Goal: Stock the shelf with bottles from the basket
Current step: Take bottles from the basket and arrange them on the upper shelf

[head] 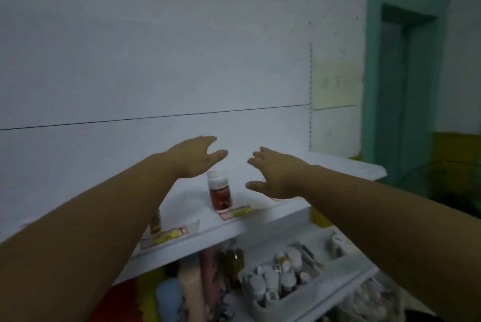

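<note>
A red-labelled bottle with a white cap stands upright near the front edge of the white shelf. My left hand hovers above and behind it, fingers straight, holding nothing. My right hand is spread open to the bottle's right, apart from it. A second small bottle peeks out from behind my left forearm further left on the shelf. Below the shelf, a white basket holds several white-capped bottles.
Yellow and red price tags line the shelf's front lip. Coloured packages stand on the level below. A white back panel rises behind the shelf. A green door frame stands to the right.
</note>
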Motion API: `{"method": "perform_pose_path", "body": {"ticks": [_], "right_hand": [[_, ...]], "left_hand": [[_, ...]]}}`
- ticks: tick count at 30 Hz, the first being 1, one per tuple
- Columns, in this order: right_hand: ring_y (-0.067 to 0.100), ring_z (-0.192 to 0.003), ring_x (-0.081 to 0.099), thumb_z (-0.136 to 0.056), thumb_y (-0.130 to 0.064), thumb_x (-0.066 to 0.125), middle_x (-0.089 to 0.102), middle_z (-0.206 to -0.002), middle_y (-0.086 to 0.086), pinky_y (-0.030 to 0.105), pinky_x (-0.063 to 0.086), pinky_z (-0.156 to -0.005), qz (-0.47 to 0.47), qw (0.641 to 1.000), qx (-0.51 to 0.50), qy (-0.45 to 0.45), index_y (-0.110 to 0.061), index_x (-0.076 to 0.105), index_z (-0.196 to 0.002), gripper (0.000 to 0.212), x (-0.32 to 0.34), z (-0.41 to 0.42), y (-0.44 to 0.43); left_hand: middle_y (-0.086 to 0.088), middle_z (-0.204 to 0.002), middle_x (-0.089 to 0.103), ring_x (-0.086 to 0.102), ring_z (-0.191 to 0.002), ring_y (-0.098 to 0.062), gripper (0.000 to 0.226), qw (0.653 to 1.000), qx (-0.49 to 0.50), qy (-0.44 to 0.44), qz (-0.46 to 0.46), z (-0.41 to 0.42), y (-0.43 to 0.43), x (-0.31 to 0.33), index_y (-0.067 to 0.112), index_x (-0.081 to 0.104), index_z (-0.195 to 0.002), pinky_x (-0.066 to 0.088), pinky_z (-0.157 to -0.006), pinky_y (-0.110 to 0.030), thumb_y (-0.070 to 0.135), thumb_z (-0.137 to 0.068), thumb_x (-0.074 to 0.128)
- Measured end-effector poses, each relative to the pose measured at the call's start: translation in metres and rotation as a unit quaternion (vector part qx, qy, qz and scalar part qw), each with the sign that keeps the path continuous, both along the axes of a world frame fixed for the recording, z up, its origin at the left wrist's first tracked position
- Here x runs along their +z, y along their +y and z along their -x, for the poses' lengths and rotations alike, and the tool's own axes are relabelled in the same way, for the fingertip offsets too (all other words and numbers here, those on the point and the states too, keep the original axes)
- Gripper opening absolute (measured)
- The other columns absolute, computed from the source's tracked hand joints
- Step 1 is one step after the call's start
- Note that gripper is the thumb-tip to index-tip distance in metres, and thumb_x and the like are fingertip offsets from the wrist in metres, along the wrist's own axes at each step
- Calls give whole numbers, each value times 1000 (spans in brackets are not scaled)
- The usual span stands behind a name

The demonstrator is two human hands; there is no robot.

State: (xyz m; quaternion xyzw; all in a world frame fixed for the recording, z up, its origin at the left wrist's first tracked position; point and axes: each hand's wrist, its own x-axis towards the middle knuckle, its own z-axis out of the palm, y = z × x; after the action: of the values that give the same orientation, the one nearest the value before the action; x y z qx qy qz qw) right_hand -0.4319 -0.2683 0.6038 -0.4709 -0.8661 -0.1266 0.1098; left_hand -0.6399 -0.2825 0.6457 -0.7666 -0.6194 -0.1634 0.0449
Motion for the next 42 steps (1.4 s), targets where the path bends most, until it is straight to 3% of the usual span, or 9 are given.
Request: {"method": "perform_pose_path", "body": {"ticks": [5, 9, 12, 17, 22, 28, 32, 36, 42], "right_hand": [[21, -138, 27, -89, -54, 41, 35, -149, 3, 38, 25, -110, 48, 996, -65, 35, -23, 34, -138, 59, -38, -135, -11], [21, -123, 44, -87, -51, 46, 48, -138, 2, 36, 39, -100, 79, 990, -105, 49, -23, 45, -130, 51, -86, -216, -8], [20, -122, 45, -88, -52, 44, 49, -135, 1, 35, 40, -99, 108, 983, -148, 32, -24, 48, -128, 48, -125, -258, 12], [24, -117, 47, -88, -48, 45, 52, -130, 8, 37, 41, -97, 172, 964, -201, 26, -21, 52, -121, 43, -174, -298, 73], [22, -122, 44, -88, -43, 50, 48, -136, 5, 31, 38, -100, 225, 952, -199, 55, -21, 45, -131, 49, -219, -322, 132], [19, -122, 47, -89, -33, 51, 49, -138, 4, 27, 36, -100, 291, 939, -169, 73, -21, 44, -131, 45, -292, -348, 199], [19, -129, 43, -89, -27, 51, 40, -147, 3, 30, 33, -104, 282, 947, -118, 94, -21, 40, -136, 48, -338, -365, 260], [17, -125, 44, -88, -20, 51, 45, -142, 1, 30, 30, -107, 283, 938, -118, 159, -16, 40, -136, 50, -376, -376, 314], [18, -115, 48, -80, -31, 59, 53, -127, 3, 20, 34, -91, 235, 948, -85, 196, -19, 54, -118, 41, -407, -379, 345]], "left_hand": [[-2, -147, 42, 43, -130, -18, 61, 972, -153, -155, 86, -150, 17, -59, 22, 37, -140, 29, -97, -24, 54, -89, 45], [-4, -149, 40, 41, -132, -21, 67, 951, -202, -113, 205, -226, 43, -133, 20, 34, -142, 30, -105, -28, 56, -88, 46], [-5, -151, 36, 38, -135, -23, 66, 948, -182, -85, 246, -249, 79, -179, 19, 30, -144, 29, -111, -35, 55, -89, 43], [-9, -139, 50, 50, -122, -24, 52, 933, -165, -139, 288, -269, 146, -240, 14, 45, -133, 38, -91, -27, 43, -90, 50], [-8, -136, 53, 51, -123, -23, 46, 914, -116, -223, 318, -288, 194, -296, 12, 48, -131, 40, -103, -30, 28, -89, 56], [-10, -95, 72, 66, -92, -26, 16, 903, 1, -363, 231, -339, 232, -350, 9, 70, -93, 47, -74, -26, 9, -81, 59], [1, -74, 61, 57, -78, -20, 19, 909, 30, -316, 270, -381, 258, -393, 17, 58, -69, 38, -66, -10, 16, -87, 52], [-6, -105, 64, 60, -101, -25, 22, 883, 98, -359, 284, -411, 287, -420, 10, 62, -104, 49, -88, -34, 20, -85, 58], [15, -109, 53, 52, -102, -6, 49, 871, 149, -342, 319, -435, 301, -451, 32, 49, -114, 41, -89, -26, 49, -73, 68]]}}
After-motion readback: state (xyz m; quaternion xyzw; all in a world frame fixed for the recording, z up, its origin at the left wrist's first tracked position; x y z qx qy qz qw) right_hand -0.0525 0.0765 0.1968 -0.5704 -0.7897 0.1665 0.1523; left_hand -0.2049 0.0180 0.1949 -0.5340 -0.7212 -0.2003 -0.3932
